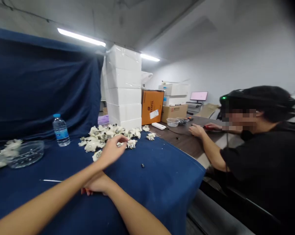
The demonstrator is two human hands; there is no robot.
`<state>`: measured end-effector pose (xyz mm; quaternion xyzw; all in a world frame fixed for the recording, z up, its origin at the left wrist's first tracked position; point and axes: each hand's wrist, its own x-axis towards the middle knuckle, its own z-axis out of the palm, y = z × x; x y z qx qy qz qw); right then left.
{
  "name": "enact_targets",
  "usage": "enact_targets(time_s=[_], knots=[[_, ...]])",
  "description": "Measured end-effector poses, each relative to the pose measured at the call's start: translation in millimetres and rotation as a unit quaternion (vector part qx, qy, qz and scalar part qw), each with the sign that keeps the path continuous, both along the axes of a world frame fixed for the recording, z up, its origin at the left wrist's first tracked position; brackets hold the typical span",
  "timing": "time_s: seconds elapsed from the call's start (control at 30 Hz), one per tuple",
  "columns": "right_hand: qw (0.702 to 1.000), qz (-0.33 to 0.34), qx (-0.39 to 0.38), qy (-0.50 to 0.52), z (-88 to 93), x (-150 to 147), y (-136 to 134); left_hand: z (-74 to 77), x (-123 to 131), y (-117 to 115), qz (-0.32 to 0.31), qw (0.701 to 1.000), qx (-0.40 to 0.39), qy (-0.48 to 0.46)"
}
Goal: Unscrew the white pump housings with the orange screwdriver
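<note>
A: At which step?

B: Picking among the cream-coloured parts (94,144), by the look of it, with the left hand (115,148) stretched out over their near edge.

A: Holding anything there?

B: Not visibly. Bent at the fingers, with thumb and fingertips apart. Can't tell about contact with the parts.

A: And with the right hand (96,183)?

B: Tucked under the left forearm (64,188), low over the blue cloth (164,182). Curled at the fingers, but can't tell whether closed on the thin metal rod (51,180) to its left, with the grip hidden.

A: Found where, those parts?

B: Heaped beyond and left of the left hand, with a few more to its right. Also to its right, and nearer: a small dark piece (142,165). Farther off to its left: a water bottle (61,132).

A: Calling for what next?

B: Probably for a pinch on one part, without dragging its neighbours.
</note>
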<state>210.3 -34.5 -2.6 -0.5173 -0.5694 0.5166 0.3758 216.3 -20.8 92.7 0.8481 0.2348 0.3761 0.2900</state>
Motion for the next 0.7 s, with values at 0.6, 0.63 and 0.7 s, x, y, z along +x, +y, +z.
enact_targets(time_s=[0.6, 0.63, 0.7], knots=[[0.999, -0.012, -0.035, -0.03, 6.9, -8.3, -3.3, -68.3, -87.2, 179.6, -0.011, 0.877, 0.332, 0.347], [0.999, -0.015, -0.036, -0.035, 8.0, -8.6, -4.3, -69.6, -88.0, 182.9, -0.024, 0.872, 0.343, 0.348], [0.998, -0.022, -0.038, -0.043, 10.4, -9.3, -6.1, -71.6, -90.4, 189.4, -0.046, 0.865, 0.36, 0.345]])
